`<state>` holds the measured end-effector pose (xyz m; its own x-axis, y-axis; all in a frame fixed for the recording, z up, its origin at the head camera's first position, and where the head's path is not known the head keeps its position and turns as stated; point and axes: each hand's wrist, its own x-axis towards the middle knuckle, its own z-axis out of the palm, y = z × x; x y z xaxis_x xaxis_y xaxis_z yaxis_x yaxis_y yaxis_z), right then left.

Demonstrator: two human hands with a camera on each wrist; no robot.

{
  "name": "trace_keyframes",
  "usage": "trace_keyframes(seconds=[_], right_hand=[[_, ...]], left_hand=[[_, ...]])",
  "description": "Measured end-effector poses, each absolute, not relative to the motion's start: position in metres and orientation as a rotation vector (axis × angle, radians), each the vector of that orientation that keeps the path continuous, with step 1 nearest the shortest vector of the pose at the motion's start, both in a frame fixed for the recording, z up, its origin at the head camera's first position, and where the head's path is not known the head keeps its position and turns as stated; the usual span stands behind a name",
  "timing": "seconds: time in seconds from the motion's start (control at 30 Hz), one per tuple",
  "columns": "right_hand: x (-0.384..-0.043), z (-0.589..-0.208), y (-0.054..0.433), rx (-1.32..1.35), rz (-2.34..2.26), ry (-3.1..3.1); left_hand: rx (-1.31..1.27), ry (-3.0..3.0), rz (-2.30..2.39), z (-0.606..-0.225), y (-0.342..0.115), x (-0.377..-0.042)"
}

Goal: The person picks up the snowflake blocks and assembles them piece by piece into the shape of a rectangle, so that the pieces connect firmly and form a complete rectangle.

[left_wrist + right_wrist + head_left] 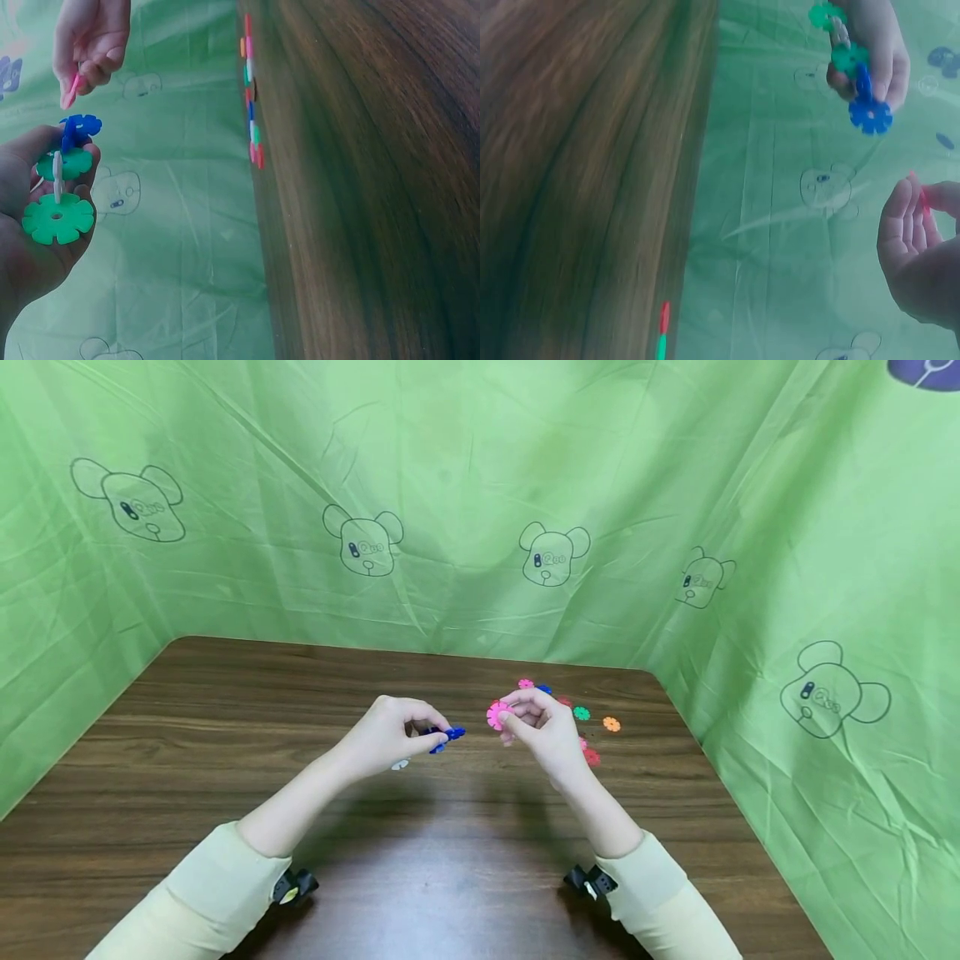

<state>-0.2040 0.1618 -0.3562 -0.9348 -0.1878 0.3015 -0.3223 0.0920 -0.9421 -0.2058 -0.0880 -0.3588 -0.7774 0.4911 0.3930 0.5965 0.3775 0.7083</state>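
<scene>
My left hand (382, 737) pinches a chain of interlocked plastic snowflake discs by its blue end disc (452, 733). In the left wrist view a green disc (58, 219), a white disc (58, 177) and a second green disc (69, 163) hang along that chain, joined at their slots. Between thumb and fingertips my right hand (549, 737) holds a single pink disc (496, 715). It faces the chain's blue end, with a gap between them. Both hands are above the table.
Behind the right hand, several loose discs lie on the wooden table (465, 877), among them a green disc (581, 713), an orange disc (612, 724) and a red disc (592, 757). A pale piece (401, 764) shows below the left hand. Green cloth (465, 610) surrounds the table's back and sides.
</scene>
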Motion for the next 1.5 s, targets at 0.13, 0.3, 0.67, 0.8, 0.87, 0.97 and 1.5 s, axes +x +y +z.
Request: trace_keyframes(seconds=[0.13, 0.3, 0.67, 0.8, 0.87, 0.97, 1.5], right_hand=[[-0.2, -0.357, 0.154, 0.539, 2.025, -2.238], [-0.2, -0.362, 0.146, 0.491, 2.093, -2.248], [-0.199, -0.365, 0.14, 0.437, 2.223, -2.266], [-0.199, -0.365, 0.141, 0.422, 2.223, -2.297], [-0.2, -0.365, 0.141, 0.42, 2.222, -2.305], [-0.201, -0.366, 0.142, 0.424, 2.211, -2.324], [-0.198, -0.363, 0.138, 0.418, 2.231, -2.346]], left_hand=[[-1.008, -2.495, -1.357, -0.357, -0.087, -0.204], [-1.019, -2.482, -1.347, -0.355, -0.084, -0.203], [-1.012, -2.485, -1.369, -0.355, -0.084, -0.2], [-1.008, -2.493, -1.373, -0.355, -0.084, -0.2], [-1.012, -2.489, -1.371, -0.355, -0.084, -0.2], [-1.023, -2.48, -1.368, -0.355, -0.084, -0.2], [-1.031, -2.392, -1.396, -0.356, -0.083, -0.198]])
